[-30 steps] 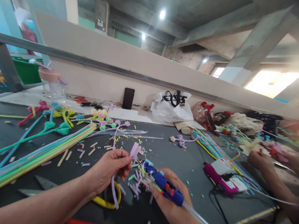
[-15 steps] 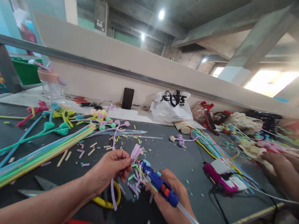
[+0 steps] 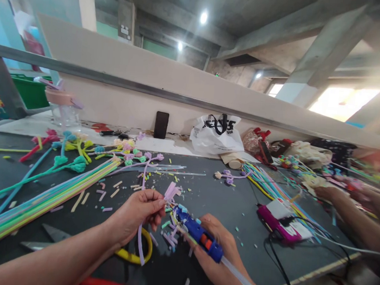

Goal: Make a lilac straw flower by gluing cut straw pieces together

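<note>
My left hand [image 3: 149, 205] pinches a small tuft of short lilac pipe cleaner pieces [image 3: 171, 190] between thumb and fingers. A long lilac pipe cleaner [image 3: 140, 245] runs past this hand, above and below it. My right hand [image 3: 219, 238] is wrapped round a blue hot glue gun [image 3: 198, 232], whose clear glue stick trails from its back end. The gun's nozzle points at the base of the tuft, close to my left fingertips; whether it touches cannot be made out. Cut lilac pieces [image 3: 170, 236] lie beneath the nozzle. Large scissors [image 3: 133, 255] lie partly under my left forearm.
Bundled coloured pipe cleaners [image 3: 59, 194] and finished-looking flower stems [image 3: 78, 164] lie left. A phone [image 3: 161, 125] and a white bag [image 3: 217, 133] stand at the back. At right are a magenta power strip [image 3: 280, 225] with cables and a co-worker's hands [image 3: 332, 198].
The lilac pieces in the tuft now fan out a little more to the right. The co-worker's hand at right has moved leftward. My hands keep nearly the same position.
</note>
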Motion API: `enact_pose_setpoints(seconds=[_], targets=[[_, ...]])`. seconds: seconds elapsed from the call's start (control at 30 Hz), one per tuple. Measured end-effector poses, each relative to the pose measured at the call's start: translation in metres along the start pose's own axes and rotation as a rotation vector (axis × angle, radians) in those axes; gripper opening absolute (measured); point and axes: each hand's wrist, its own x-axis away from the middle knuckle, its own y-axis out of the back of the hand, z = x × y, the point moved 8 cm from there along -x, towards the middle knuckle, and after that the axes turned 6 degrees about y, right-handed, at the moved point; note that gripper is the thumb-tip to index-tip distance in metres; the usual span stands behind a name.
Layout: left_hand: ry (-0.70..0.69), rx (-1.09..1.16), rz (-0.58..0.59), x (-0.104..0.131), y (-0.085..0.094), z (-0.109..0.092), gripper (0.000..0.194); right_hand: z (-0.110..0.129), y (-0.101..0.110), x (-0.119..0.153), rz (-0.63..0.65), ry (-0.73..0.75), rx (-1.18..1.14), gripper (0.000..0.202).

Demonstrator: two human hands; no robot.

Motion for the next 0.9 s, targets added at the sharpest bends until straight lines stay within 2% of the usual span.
enact_pose_setpoints(seconds=[0.1,0.27,0.3,0.47,0.6,0.7,0.77,0.8,0.83,0.9], targets=[[0.013,-0.002,-0.010,0.000,0.002,0.001,0.024,-0.005,0.007,0.001,-0.022,-0.009,0.005,0.005],[0.050,0.001,0.030,-0.002,0.000,0.002,0.024,-0.028,0.043,0.001,-0.091,-0.020,0.204,0.018],[0.058,0.002,0.033,-0.002,0.001,0.002,0.024,-0.035,0.048,0.001,-0.064,-0.031,0.253,0.020],[0.081,0.007,0.019,0.000,0.002,0.002,0.022,-0.090,0.058,0.010,0.151,-0.300,0.420,0.024],[0.078,-0.006,0.040,0.000,0.001,0.001,0.021,-0.110,0.059,0.015,0.213,-0.356,0.404,0.031],[0.073,-0.004,0.037,-0.001,0.001,0.001,0.020,-0.107,0.065,0.013,0.130,-0.364,0.491,0.036],[0.072,0.000,0.035,-0.001,0.002,0.000,0.020,-0.088,0.065,0.005,0.024,-0.287,0.553,0.032],[0.072,0.004,0.036,-0.001,0.001,0.000,0.020,-0.075,0.061,0.001,-0.010,-0.222,0.542,0.029],[0.071,0.007,0.038,-0.001,0.001,0.000,0.021,-0.062,0.050,-0.004,0.007,-0.144,0.472,0.026],[0.069,0.010,0.041,0.000,0.001,0.000,0.022,-0.042,0.021,-0.010,0.125,-0.087,0.330,0.018]])
